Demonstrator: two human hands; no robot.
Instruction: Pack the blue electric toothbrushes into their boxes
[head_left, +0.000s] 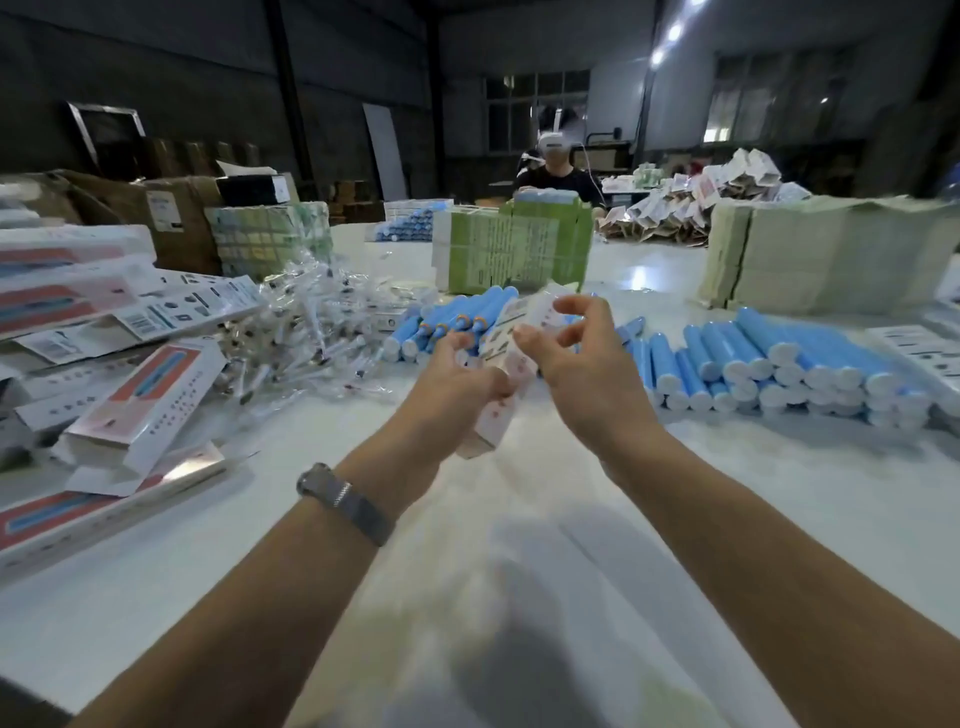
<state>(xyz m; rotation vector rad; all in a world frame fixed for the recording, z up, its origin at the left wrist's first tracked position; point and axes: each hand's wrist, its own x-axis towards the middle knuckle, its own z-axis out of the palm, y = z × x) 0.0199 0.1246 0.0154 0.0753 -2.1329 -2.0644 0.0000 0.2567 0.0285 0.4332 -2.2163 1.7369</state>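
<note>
- Left hand (457, 382) grip clamped on a box (511, 364), held tilted above the surface (291, 499).
- Right hand (582, 369): fingers loosely curled beside the box; contact unclear from blur.
- Blue toothbrushes (779, 358) stacked right of the box, more behind it.
- Packed boxes (150, 400) piled left of it.

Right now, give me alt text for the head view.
Both hands hold a white toothbrush box above the table: left hand grips it, right hand pinches its edge. Blue toothbrushes lie stacked at right.
</note>
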